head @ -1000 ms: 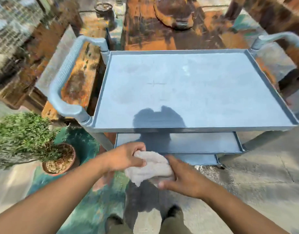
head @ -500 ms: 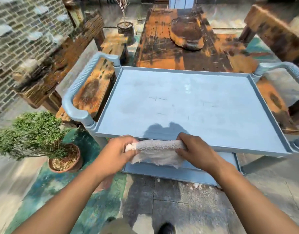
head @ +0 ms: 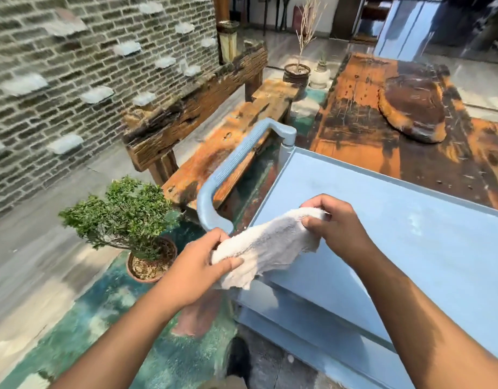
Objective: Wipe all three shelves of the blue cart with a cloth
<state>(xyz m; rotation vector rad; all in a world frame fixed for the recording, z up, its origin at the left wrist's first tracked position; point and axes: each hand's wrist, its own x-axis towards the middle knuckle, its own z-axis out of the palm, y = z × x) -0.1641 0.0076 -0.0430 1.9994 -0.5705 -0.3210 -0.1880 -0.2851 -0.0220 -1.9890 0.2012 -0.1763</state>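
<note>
Brickwork (head: 73, 66) fills the far left, with a weathered wooden bench (head: 214, 136) and table (head: 382, 122) in front of it, and the blue cart (head: 396, 234) standing nearest, its top shelf bare. A potted shrub (head: 124, 217) sits on the ground beside the cart's ribbed handle (head: 231, 169). Over the shelf's near left corner, the left hand (head: 194, 270) and right hand (head: 337, 226) each pinch an end of the white cloth (head: 267, 245), stretched between them.

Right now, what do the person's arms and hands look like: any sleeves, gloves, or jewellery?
Both forearms are bare right to the frame edge, with no sleeves showing. The left hand and right hand wear no gloves, and no rings, watch or wristband are visible.
</note>
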